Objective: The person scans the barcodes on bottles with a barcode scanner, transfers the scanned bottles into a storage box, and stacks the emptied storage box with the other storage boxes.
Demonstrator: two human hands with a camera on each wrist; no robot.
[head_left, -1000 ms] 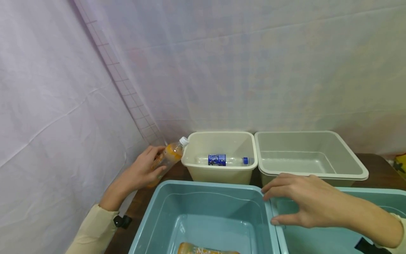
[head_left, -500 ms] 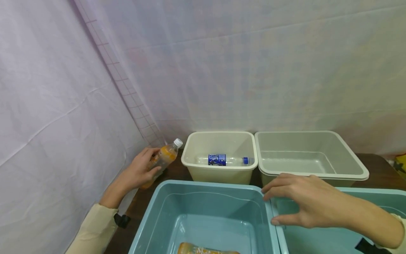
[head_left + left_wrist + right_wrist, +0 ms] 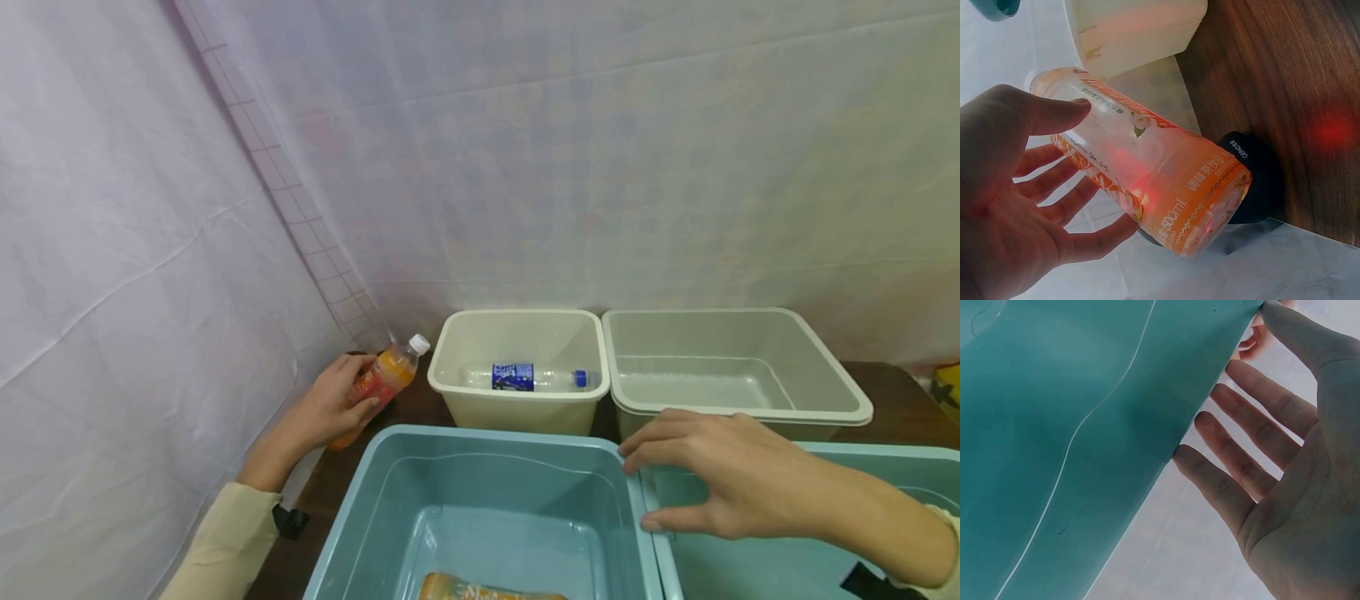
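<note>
Orange-labelled clear plastic drink bottle [image 3: 385,379] sits tilted in the left hand [image 3: 328,408] grip, fingers curled round it, beside the cream plastic tub [image 3: 517,405] already holding one blue-labelled clear bottle [image 3: 525,377]. Right hand [image 3: 712,475], fingers spread, rests on the teal plastic bin's rim [image 3: 633,492]; another bottle [image 3: 487,590] waits inside.

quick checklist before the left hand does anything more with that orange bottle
1. Left hand grips orange bottle firmly: ok, fingers and thumb wrap it.
2. Bottle cap on: ok.
3. Cream bin has room: ok, only a blue-label bottle lies inside.
4. Right hand off the bottle, open at the teal tub rim: ok.
5. Bottle's base clear of the table: cannot tell.
</note>
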